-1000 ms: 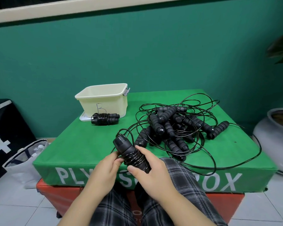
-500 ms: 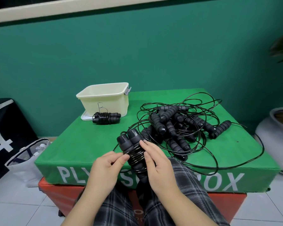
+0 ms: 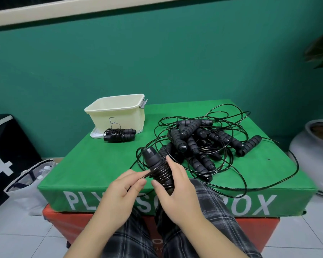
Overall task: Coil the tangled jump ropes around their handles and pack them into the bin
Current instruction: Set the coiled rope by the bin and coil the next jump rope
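We can't see the lower end of the held handles (image 3: pixel 159 170), covered by the right hand (image 3: pixel 177 190). Bin (image 3: pixel 117 116) interior hidden by its near wall. Plant (image 3: pixel 321 54) and grey pot (image 3: pixel 311 153) cut off at right edge. We can't count handles in the tangled pile (image 3: pixel 199 142).

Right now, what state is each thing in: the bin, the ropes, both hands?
Cream bin: open, lid under it, contents hidden.
Coiled jump rope: fully wound, lying in front of the bin.
Held jump rope handles: partly wound with cord.
Tangled rope pile: loose, unwound.
Left hand: pinches the cord.
Right hand: grips the handles.
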